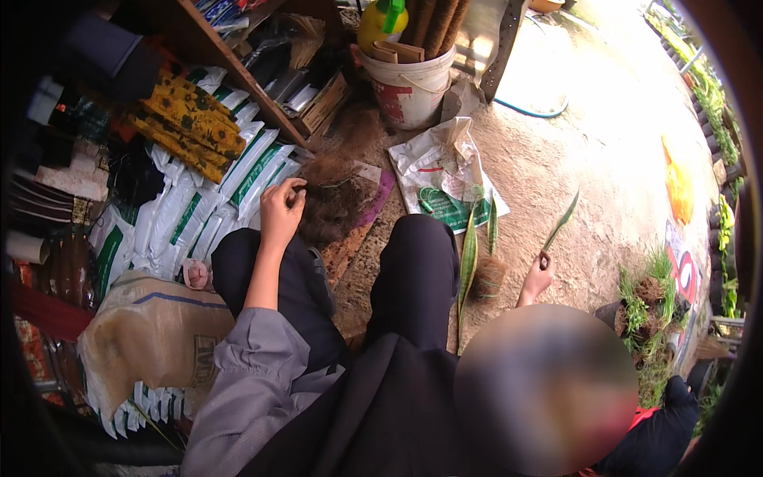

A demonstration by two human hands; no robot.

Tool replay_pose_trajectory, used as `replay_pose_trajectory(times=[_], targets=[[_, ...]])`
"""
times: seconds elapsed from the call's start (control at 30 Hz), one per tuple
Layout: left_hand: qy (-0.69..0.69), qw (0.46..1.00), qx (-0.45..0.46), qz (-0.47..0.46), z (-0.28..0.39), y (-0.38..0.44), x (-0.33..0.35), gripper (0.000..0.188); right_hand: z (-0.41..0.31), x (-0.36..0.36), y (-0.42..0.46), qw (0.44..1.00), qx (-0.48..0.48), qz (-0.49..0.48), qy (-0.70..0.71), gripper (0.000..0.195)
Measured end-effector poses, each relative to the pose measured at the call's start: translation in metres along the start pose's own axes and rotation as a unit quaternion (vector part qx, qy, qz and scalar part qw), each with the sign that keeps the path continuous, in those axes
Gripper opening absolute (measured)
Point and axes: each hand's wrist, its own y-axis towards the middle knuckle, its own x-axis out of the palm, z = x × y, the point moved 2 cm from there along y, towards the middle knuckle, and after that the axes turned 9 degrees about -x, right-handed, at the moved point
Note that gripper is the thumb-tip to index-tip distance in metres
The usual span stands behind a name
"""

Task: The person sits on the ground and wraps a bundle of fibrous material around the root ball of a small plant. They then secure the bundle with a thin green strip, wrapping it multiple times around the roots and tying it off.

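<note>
My left hand [284,206] is held above the left edge of a pile of dark brown plant fibre [334,206], its fingers loosely curled and apart, with nothing visible between them. Out to the right, my right hand [538,275] grips the lower end of a pointed green snake plant leaf [563,219]; a blurred patch hides the forearm. Between my right knee and that hand, long yellow-edged snake plant leaves [468,256] stand beside a ball of brown fibre [489,278]. A white and green plastic bag [450,173] lies flat beyond my knee.
Stacked white and green sacks [197,208] and a woven sack [158,322] are at left, beside a wooden shelf [244,71]. A white bucket [411,89] holds brown poles and a yellow sprayer [381,21]. Uprooted grassy plants [650,298] and a dark-clothed person [656,429] are at right.
</note>
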Motion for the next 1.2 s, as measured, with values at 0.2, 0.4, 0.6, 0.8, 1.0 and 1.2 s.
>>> replay_pose_trajectory(times=[0.2,0.4,0.6,0.8,1.0,1.2], targets=[[-0.133,0.98,0.04,-0.142,0.02,-0.011,0.015,0.022,-0.259,-0.01,-0.032,0.934,-0.183,-0.106,0.287,0.022],[-0.467,0.842,0.035,-0.266,0.056,-0.005,-0.012,0.034,-0.416,0.017,-0.086,0.827,-0.323,-0.327,0.322,0.026],[-0.307,0.939,-0.047,-0.148,-0.029,0.093,-0.028,0.032,-0.465,0.1,-0.074,0.752,-0.492,-0.437,0.038,0.037],[0.016,0.981,-0.153,-0.116,-0.109,0.12,-0.037,0.03,-0.404,0.273,-0.081,0.682,-0.445,-0.563,-0.139,0.057],[-0.04,0.959,-0.26,-0.102,-0.148,0.112,-0.081,0.029,-0.386,0.417,-0.145,0.713,-0.356,-0.564,-0.216,0.084],[-0.116,0.953,-0.279,-0.002,-0.123,0.119,-0.1,0.03,-0.311,0.545,-0.204,0.732,-0.489,-0.453,-0.139,0.083]])
